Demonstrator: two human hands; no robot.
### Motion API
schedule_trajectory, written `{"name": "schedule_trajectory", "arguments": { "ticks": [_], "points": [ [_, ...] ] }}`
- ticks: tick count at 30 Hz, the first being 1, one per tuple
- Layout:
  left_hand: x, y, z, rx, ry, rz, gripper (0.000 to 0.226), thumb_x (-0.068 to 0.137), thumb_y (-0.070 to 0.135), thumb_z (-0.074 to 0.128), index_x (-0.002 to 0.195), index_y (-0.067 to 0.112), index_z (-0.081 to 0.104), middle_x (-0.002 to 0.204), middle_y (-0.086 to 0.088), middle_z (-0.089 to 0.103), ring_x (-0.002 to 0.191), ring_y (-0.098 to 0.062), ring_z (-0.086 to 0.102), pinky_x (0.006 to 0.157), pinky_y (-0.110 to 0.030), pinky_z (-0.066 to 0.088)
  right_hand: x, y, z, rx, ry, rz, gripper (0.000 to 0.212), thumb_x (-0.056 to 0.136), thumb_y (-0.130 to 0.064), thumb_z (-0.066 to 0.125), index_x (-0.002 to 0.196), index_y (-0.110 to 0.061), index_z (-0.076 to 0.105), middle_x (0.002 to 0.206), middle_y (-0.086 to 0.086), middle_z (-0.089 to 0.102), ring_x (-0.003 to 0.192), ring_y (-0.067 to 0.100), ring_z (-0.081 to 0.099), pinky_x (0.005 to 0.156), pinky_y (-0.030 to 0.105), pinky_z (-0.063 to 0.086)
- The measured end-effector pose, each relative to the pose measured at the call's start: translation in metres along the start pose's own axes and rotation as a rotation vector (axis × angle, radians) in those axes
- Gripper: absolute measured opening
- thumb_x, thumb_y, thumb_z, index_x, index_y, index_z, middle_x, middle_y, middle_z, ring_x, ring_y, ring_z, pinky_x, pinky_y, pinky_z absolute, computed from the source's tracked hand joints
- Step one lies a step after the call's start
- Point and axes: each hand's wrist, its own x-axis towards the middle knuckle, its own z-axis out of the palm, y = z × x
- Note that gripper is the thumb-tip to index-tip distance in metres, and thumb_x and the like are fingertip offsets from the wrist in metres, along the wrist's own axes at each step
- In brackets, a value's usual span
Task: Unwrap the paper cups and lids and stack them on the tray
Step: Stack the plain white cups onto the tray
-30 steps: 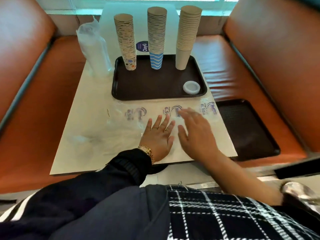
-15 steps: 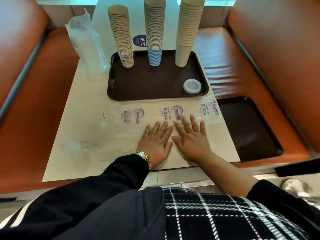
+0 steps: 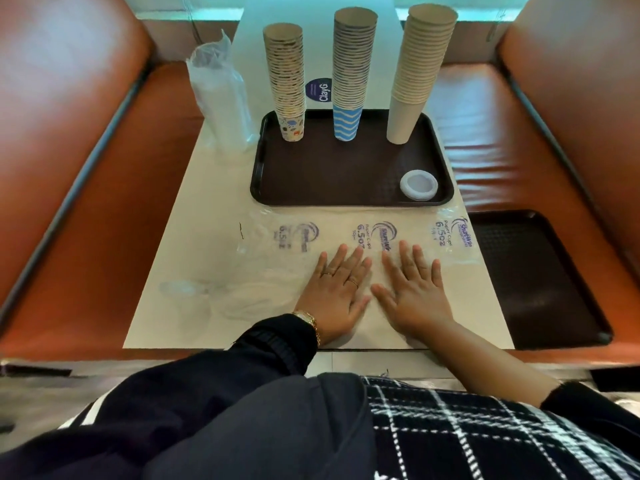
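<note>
The tray [image 3: 346, 181] lies on the table [image 3: 194, 237] in the upper centre of the frame. Three cup stacks [image 3: 353, 74] stand along its far edge; a lid [image 3: 418, 185] lies in its near right corner. A wrapped sleeve [image 3: 221, 102] stands left of the tray. Flattened wrappers [image 3: 277, 244] lie before the tray, both hands [image 3: 337, 292] flat on them, side by side. A second tray [image 3: 533, 271] lies on the seat [image 3: 491, 133] at right.

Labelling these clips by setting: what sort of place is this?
Probably a café or fast-food booth: orange padded benches flank a narrow table, with a brown serving tray holding paper cup stacks.
</note>
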Motion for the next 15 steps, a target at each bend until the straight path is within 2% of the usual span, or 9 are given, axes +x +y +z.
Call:
{"name": "schedule_trajectory", "arguments": {
  "ticks": [2,4,6,7,9,12,15],
  "points": [
    [-0.01,-0.009,-0.012,-0.065,0.189,-0.043,0.063,0.098,0.046,0.03,0.154,0.024,0.011,0.163,-0.002,0.007,0.15,-0.024,-0.007,0.118,-0.046,-0.009,-0.008,0.001,-0.008,0.152,0.171,0.065,0.079,0.089,-0.072,0.021,0.156,-0.033,0.006,0.163,0.003,-0.005,0.151,0.024,-0.007,0.12,0.044,-0.003],
    [-0.026,-0.028,-0.032,-0.142,0.364,-0.198,0.058,0.094,0.041,0.037,0.149,0.024,0.027,0.158,-0.002,0.026,0.148,-0.026,0.011,0.119,-0.047,-0.001,-0.015,0.005,-0.021,0.26,0.319,0.222,0.069,0.092,-0.059,0.048,0.15,-0.027,0.028,0.151,0.011,0.024,0.14,0.032,0.023,0.114,0.048,0.017],
    [-0.049,-0.057,-0.047,-0.132,0.426,-0.375,0.053,0.088,0.037,0.042,0.139,0.021,0.043,0.144,-0.005,0.044,0.137,-0.029,0.035,0.115,-0.051,0.015,-0.018,0.011,-0.032,0.254,0.314,0.373,0.065,0.09,-0.048,0.06,0.144,-0.022,0.035,0.137,0.014,0.042,0.127,0.034,0.037,0.106,0.049,0.028],
    [-0.062,-0.074,-0.048,-0.099,0.422,-0.45,0.05,0.085,0.037,0.043,0.132,0.02,0.051,0.134,-0.007,0.051,0.127,-0.03,0.045,0.109,-0.051,0.024,-0.018,0.014,-0.035,0.23,0.283,0.413,0.063,0.09,-0.045,0.061,0.142,-0.021,0.036,0.132,0.013,0.048,0.123,0.034,0.041,0.103,0.048,0.03],
    [-0.085,-0.099,-0.043,-0.025,0.349,-0.552,0.045,0.081,0.04,0.043,0.117,0.019,0.061,0.122,-0.007,0.057,0.112,-0.031,0.052,0.098,-0.048,0.035,-0.017,0.017,-0.035,0.218,0.226,0.43,0.055,0.092,-0.042,0.06,0.138,-0.022,0.038,0.125,0.01,0.056,0.119,0.031,0.047,0.1,0.047,0.031],
    [-0.1,-0.11,-0.023,-0.013,0.253,-0.637,0.036,0.086,0.039,0.042,0.106,0.021,0.066,0.121,-0.004,0.055,0.112,-0.029,0.048,0.097,-0.044,0.031,-0.016,0.016,-0.03,0.254,0.22,0.395,0.04,0.096,-0.031,0.055,0.133,-0.025,0.042,0.114,0.006,0.063,0.112,0.027,0.051,0.095,0.045,0.03],
    [-0.097,-0.109,-0.015,-0.002,0.321,-0.641,0.032,0.089,0.034,0.038,0.097,0.018,0.065,0.112,-0.003,0.057,0.101,-0.03,0.054,0.094,-0.042,0.029,-0.017,0.014,-0.027,0.278,0.249,0.343,0.035,0.097,-0.025,0.054,0.131,-0.026,0.044,0.112,0.005,0.063,0.111,0.026,0.053,0.095,0.044,0.031]
  ]
}}
